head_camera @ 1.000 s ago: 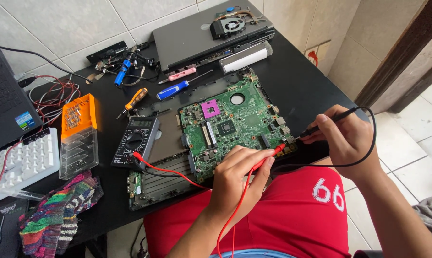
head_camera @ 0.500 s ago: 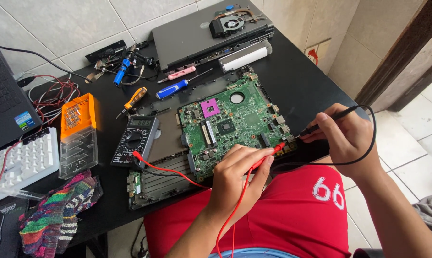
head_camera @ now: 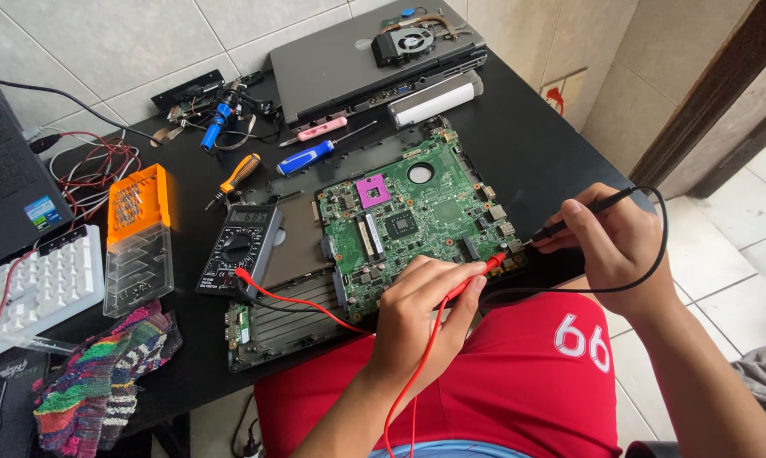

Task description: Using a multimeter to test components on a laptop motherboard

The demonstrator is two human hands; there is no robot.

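We see the green motherboard [head_camera: 412,216] at table centre; at its five o'clock edge our left hand [head_camera: 417,309] pinches the red probe [head_camera: 476,276] and our right hand [head_camera: 616,246] the black probe [head_camera: 582,212], tips down for contact. The multimeter [head_camera: 237,248] sits at nine o'clock.

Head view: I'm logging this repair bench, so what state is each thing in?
Green circuit board: bare, flat on table.
Multimeter: flat, leads plugged in.
Red probe: in left hand, tip at board edge.
Black probe: in right hand.
Grey laptop: lid shut, fan on top.
Orange bit case: closed.
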